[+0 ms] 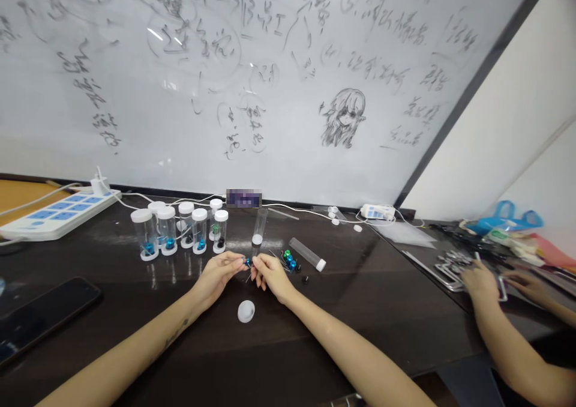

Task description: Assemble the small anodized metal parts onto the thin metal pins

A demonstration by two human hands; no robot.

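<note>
My left hand (219, 276) and my right hand (272, 277) meet over the dark table, both with pinched fingers. Between the fingertips is a small blue part (248, 262) with thin metal pins sticking out; its exact kind is too small to make out. In front of the hands lies a round white cap (246, 311). Just beyond them stands a clear tube (260, 226) on a white cap. To the right, loose green and blue parts (291, 262) lie with thin pins and small black pieces (305, 280), beside a clear tube lying on its side (308, 254).
Several capped clear tubes (166, 232) with blue, green or black parts stand at left. Further left are a power strip (58, 215) and a phone (49, 317). A co-worker's hands (483, 284) handle metal pieces (452, 267) at right. A whiteboard (288, 95) rises behind.
</note>
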